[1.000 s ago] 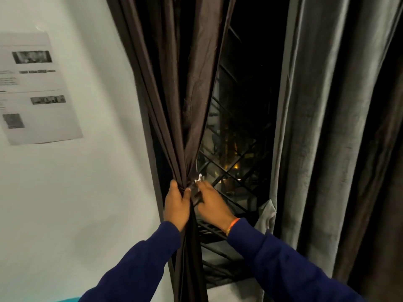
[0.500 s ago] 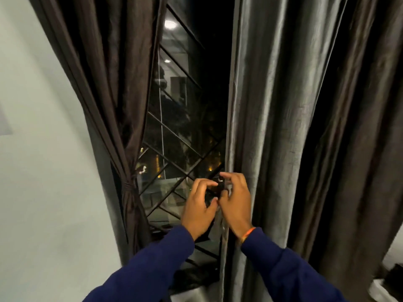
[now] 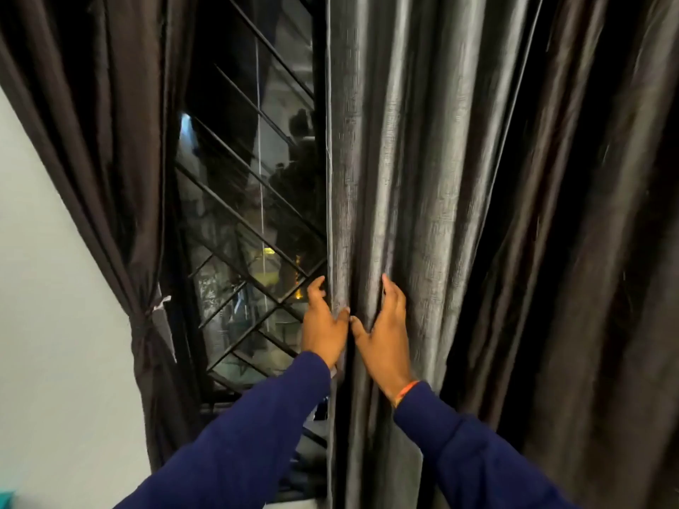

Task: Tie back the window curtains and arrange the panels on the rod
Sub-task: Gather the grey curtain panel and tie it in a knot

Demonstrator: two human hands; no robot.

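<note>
A dark brown curtain panel (image 3: 106,148) hangs at the left, cinched by a tie-back (image 3: 141,319) low against the wall. A grey curtain panel (image 3: 415,159) hangs loose in the middle. My left hand (image 3: 323,326) curls round the grey panel's left edge, fingers going behind the cloth. My right hand (image 3: 385,328) grips a fold of the same panel just to the right, thumb nearly touching the left thumb. Another dark brown panel (image 3: 595,214) hangs at the far right. The rod is out of view.
Between the left and grey panels shows a dark window (image 3: 250,222) with a black diagonal metal grille. A pale wall (image 3: 55,325) fills the lower left. A small teal corner (image 3: 5,499) shows at the bottom left edge.
Both hands left the tied left panel, moved right, fiddled with something small at the grey panel's edge, and now take hold of the grey panel. The view has swung to the right.
</note>
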